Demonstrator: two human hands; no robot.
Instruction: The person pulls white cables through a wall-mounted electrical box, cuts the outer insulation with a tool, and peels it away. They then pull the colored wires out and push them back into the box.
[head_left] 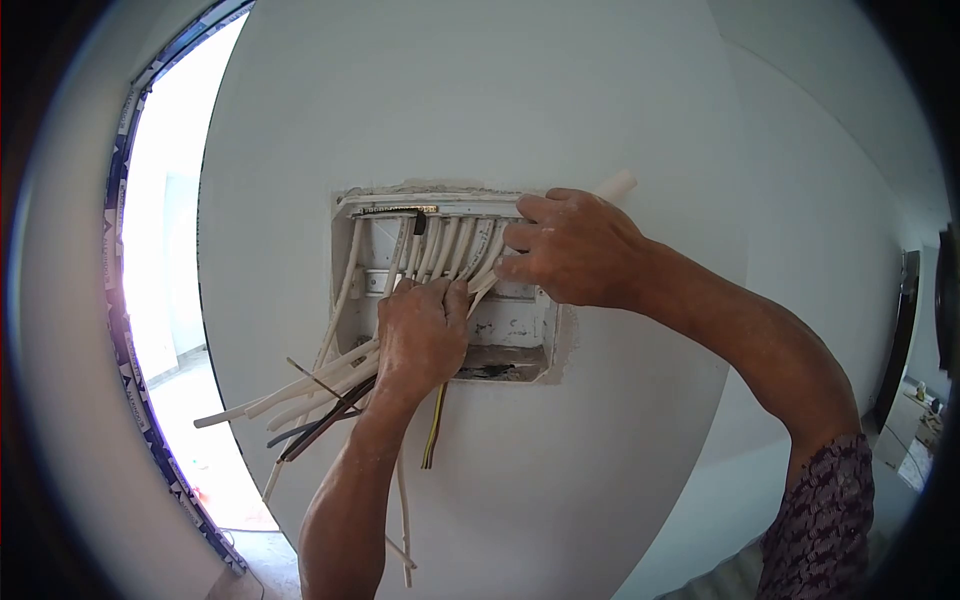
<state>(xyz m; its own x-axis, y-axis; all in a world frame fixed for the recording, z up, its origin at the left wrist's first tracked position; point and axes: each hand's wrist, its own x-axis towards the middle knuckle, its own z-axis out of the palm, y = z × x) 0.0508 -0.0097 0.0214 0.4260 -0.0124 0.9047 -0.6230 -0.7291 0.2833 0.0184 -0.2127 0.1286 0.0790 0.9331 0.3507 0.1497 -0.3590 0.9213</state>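
A recessed electrical box [551,345] is set in the wall, with a row of white cables [450,245] coming down from its top edge. My left hand [425,325] is closed around the cables at the middle of the box. At the upper right corner of the box, my right hand [575,248] has its fingers bent at the rightmost cables; what they hold is hidden. A white tube [616,186] sticks out above my right hand. Cable ends [250,408] and dark wires [325,428] hang out to the lower left. A yellow-green wire [434,430] hangs below the box.
A bright doorway [190,200] with a taped frame [122,200] stands at the left. Pale wall [560,90] surrounds the box. At the far right are a dark door edge [895,340] and a surface with small items [915,425].
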